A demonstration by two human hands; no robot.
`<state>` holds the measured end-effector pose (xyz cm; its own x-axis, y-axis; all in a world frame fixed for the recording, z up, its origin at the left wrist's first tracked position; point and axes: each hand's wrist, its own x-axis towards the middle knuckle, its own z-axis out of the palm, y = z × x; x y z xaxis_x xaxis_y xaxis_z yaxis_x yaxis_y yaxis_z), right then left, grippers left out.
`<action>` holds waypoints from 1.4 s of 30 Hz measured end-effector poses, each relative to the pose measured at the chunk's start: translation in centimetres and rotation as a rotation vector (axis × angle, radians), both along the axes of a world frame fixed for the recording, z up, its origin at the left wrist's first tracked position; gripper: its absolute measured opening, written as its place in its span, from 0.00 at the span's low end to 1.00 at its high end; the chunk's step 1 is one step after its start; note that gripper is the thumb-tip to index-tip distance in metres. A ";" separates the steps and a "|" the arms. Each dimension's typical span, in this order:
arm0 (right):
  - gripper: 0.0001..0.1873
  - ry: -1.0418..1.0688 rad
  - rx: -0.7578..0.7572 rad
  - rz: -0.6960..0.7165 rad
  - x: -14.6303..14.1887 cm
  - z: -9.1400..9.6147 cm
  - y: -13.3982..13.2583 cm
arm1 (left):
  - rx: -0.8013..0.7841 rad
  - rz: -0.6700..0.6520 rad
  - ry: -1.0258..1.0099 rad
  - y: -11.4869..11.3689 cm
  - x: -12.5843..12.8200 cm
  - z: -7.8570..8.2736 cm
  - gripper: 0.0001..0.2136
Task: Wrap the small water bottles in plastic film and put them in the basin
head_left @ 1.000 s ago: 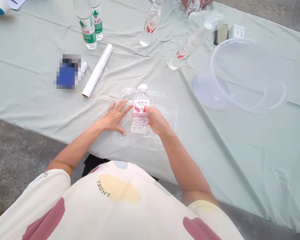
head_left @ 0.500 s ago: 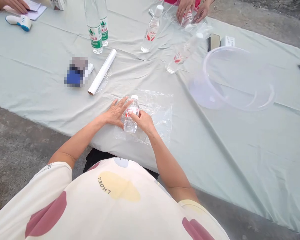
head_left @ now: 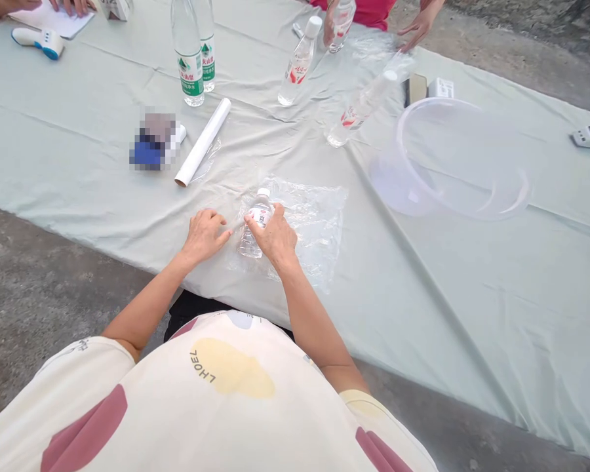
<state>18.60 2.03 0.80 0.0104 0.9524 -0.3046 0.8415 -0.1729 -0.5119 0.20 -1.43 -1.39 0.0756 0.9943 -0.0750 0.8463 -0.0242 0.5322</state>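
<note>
A small clear water bottle point(head_left: 250, 244) with a white cap and a red-and-white label is near the table's front edge, on a spread piece of cling film point(head_left: 319, 226). My right hand point(head_left: 276, 239) is closed around the bottle's right side, its thumb across the label. To the left, apart from the bottle, my left hand point(head_left: 205, 235) hovers at the cloth with its fingers loosely bent and apart, holding nothing. A white roll of cling film point(head_left: 204, 141) lies beyond my hands, a loose flap of film beside it.
Green-labelled bottles point(head_left: 189, 75) and red-labelled bottles point(head_left: 295, 69) stand farther back. At right is a clear plastic basin point(head_left: 398, 177). A co-worker's hand point(head_left: 417, 29) touches film across the table, near another bottle. A white-and-blue handheld thermometer point(head_left: 39, 42) lies far left.
My left hand has come off the bottle and drawn back to the left. My right hand has shifted over the label. Across the table, the co-worker's bottle now stands upright and their hands are apart.
</note>
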 end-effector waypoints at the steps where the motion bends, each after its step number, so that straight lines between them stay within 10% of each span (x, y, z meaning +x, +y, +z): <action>1: 0.48 -0.052 -0.002 0.012 -0.3 0.1 0.1 | -0.008 0.031 0.038 -0.9 0.5 -0.3 0.13; 8: 0.42 -0.229 0.009 0.077 -0.9 0.5 0.4 | -0.048 0.032 0.100 -3.9 3.3 -1.3 0.05; 17: 0.37 -0.304 0.107 0.145 0.0 1.8 1.7 | -0.064 0.149 -0.377 -4.5 3.0 -1.1 0.05; 21: 0.24 -0.384 0.334 0.578 -0.5 2.9 4.8 | 0.017 0.189 -0.539 -4.9 3.7 -1.7 0.04; 27: 0.18 -0.568 0.150 1.170 -3.3 3.2 7.7 | 0.164 0.144 -0.561 -5.8 5.0 -2.6 0.04; 34: 0.19 -0.515 0.247 0.958 -0.8 3.0 6.8 | 0.382 -0.022 -0.284 -6.5 6.4 -2.2 0.06; 42: 0.12 -0.037 0.603 0.577 8.7 -1.7 4.1 | 0.520 -0.483 0.092 -5.9 10.9 -1.1 0.07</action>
<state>27.26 6.17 -0.88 -0.5291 0.8108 0.2504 0.7320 0.5854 -0.3487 11.13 -7.38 -2.53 0.5325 0.7602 0.3722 0.7178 -0.6386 0.2774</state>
